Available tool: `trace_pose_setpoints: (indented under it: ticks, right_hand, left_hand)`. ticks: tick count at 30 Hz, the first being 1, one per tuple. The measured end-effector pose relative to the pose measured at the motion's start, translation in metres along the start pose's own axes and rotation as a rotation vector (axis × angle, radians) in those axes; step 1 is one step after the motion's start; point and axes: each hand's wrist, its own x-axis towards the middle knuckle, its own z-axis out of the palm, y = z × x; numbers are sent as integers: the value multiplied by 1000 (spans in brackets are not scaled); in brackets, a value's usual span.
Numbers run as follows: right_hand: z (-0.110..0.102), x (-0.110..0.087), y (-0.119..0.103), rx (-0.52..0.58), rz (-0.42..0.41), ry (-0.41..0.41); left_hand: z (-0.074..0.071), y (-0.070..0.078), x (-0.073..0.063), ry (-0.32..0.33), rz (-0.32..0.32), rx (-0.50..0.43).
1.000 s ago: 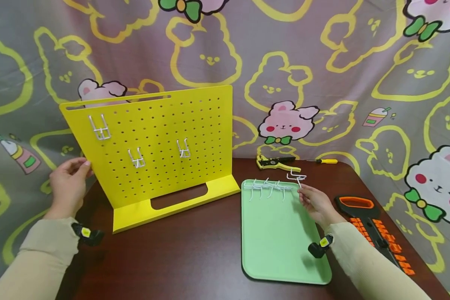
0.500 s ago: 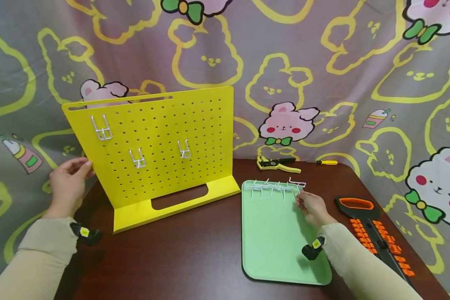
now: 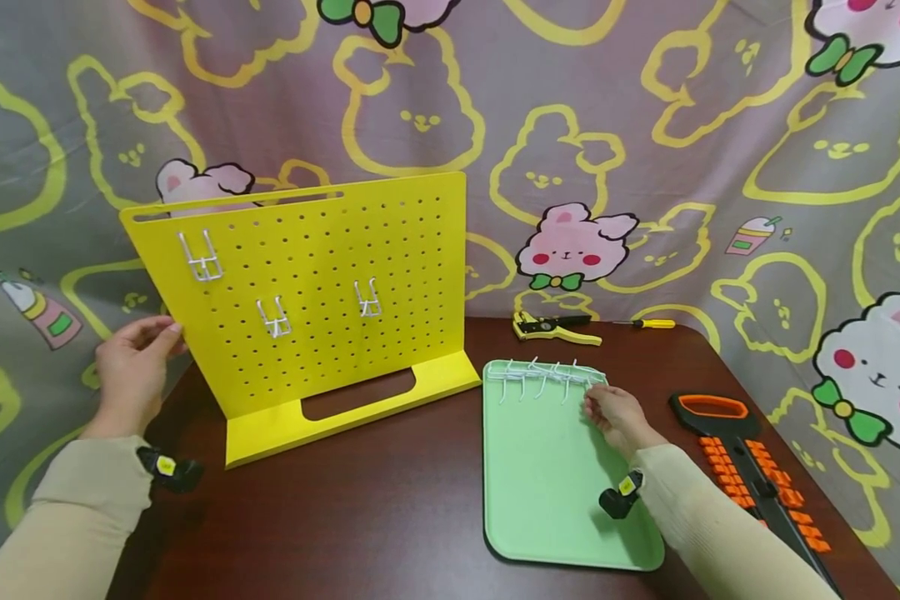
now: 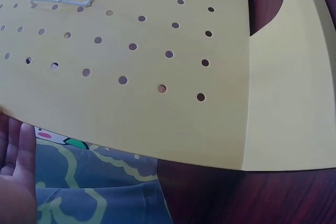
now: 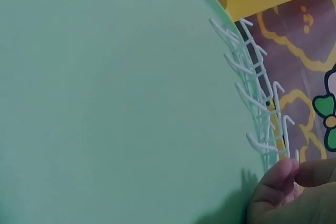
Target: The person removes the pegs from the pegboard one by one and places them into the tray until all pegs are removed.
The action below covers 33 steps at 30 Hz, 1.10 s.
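A yellow pegboard (image 3: 322, 292) stands upright on its foot at the left of the table. My left hand (image 3: 137, 362) grips its left edge between thumb and fingers. Several white wire pegboard hooks hang on its face, such as the upper-left hook (image 3: 202, 257) and the hook nearest the middle (image 3: 367, 298). My right hand (image 3: 618, 415) is at the far right corner of the green tray (image 3: 555, 492), pinching a white wire hook mostly hidden by the fingers. Beside it, more wire hooks (image 5: 257, 98) lie in a row along the tray's far edge.
Behind the tray lie yellow-and-black wire strippers (image 3: 555, 327) and a yellow-handled screwdriver (image 3: 652, 323). A black holder with orange pieces (image 3: 757, 467) rests at the table's right side. A patterned curtain (image 3: 420, 108) hangs behind the dark table (image 3: 360, 525).
My right hand has lowered the hook from above the tray's far right corner to beside the other hooks, shifting slightly left. My left hand stays at the pegboard's edge.
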Motion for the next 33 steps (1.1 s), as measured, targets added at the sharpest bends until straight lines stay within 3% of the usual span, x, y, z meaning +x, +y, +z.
trace_pose_setpoints:
  ticks: [6, 11, 15, 19, 25, 33]
  right_hand:
    - [4, 1, 5, -48, -1, -9]
    - [7, -1, 6, -55, 5, 4]
    - [8, 0, -8, -71, -26, 7]
    - [17, 3, -34, -78, -63, -31]
    - [54, 3, -60, -130, -91, -121]
    - [131, -15, -81, -185, -116, -271]
  left_hand:
    - [-6, 3, -2, -24, 19, -11]
    - [-12, 5, -5, -104, 42, -97]
    - [-10, 5, -2, -151, 43, -142]
    - [-6, 5, 0, -138, 52, -136]
    - [-2, 7, 1, -105, 53, -98]
    - [0, 5, 1, -74, 54, -65]
